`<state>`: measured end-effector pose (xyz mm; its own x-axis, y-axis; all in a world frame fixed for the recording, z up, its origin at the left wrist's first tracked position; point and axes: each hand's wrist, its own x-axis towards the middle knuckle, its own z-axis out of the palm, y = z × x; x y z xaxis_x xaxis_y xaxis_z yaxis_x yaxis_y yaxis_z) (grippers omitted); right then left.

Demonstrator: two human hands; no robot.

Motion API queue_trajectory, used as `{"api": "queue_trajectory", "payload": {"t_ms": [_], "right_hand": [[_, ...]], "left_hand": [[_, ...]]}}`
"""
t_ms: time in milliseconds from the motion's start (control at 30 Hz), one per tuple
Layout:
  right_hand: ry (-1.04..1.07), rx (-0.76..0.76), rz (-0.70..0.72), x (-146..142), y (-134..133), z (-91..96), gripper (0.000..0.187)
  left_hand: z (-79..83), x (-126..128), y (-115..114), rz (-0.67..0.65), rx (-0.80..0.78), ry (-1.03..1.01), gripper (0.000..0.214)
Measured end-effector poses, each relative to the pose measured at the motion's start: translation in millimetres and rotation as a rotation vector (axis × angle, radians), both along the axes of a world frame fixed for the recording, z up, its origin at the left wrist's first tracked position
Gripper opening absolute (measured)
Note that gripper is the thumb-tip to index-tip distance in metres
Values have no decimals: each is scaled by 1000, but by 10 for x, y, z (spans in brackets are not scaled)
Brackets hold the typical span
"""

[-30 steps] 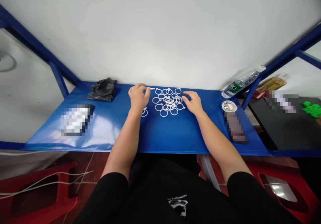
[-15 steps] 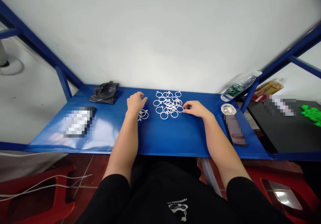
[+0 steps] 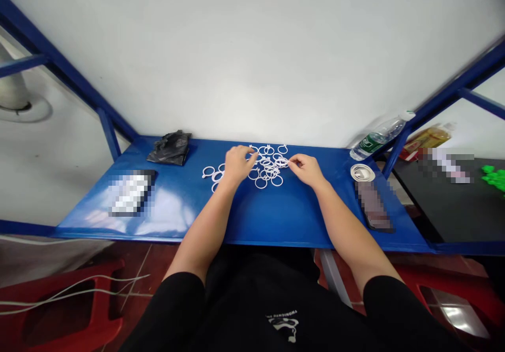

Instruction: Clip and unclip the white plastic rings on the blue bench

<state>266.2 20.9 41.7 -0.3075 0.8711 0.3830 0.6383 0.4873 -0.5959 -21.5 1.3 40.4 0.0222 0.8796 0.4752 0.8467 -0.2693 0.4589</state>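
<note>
A pile of several white plastic rings [image 3: 269, 169] lies on the blue table [image 3: 252, 210] near the wall. A few separate white rings [image 3: 210, 173] lie to the left of the pile. My left hand [image 3: 235, 164] rests at the pile's left edge, fingers curled onto the rings. My right hand [image 3: 305, 168] is at the pile's right edge, its fingers pinched on a ring there.
A crumpled black bag [image 3: 170, 147] lies at the back left. A blurred flat object [image 3: 131, 192] sits on the left. A roll of tape [image 3: 362, 172], a blurred object [image 3: 373, 208] and a lying water bottle [image 3: 379, 134] are on the right. Red stools [image 3: 59, 304] stand below.
My left hand moved right from the small group of separate rings into the pile. My right hand shifted slightly and stays pinched at the pile's right edge.
</note>
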Motion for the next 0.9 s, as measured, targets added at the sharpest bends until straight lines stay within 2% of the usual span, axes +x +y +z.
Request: {"api": "queue_trajectory", "payload": {"t_ms": [100, 167, 267, 467, 700, 900], "right_hand": [[180, 40, -40, -232, -111, -59, 24], [264, 29, -39, -322, -166, -86, 27], [267, 29, 5, -355, -199, -98, 26], [219, 30, 164, -324, -179, -90, 26], [307, -71, 188, -320, -184, -98, 27], [355, -167, 117, -338, -192, -125, 30]], "left_hand": [[-74, 366, -110, -311, 44, 60, 23], [-113, 507, -174, -413, 61, 65, 28], [-129, 550, -217, -392, 117, 4, 39], [-140, 458, -151, -318, 119, -11, 25], [-168, 476, -130, -282, 132, -31, 22], [-171, 467, -113, -352, 150, 13, 22]]}}
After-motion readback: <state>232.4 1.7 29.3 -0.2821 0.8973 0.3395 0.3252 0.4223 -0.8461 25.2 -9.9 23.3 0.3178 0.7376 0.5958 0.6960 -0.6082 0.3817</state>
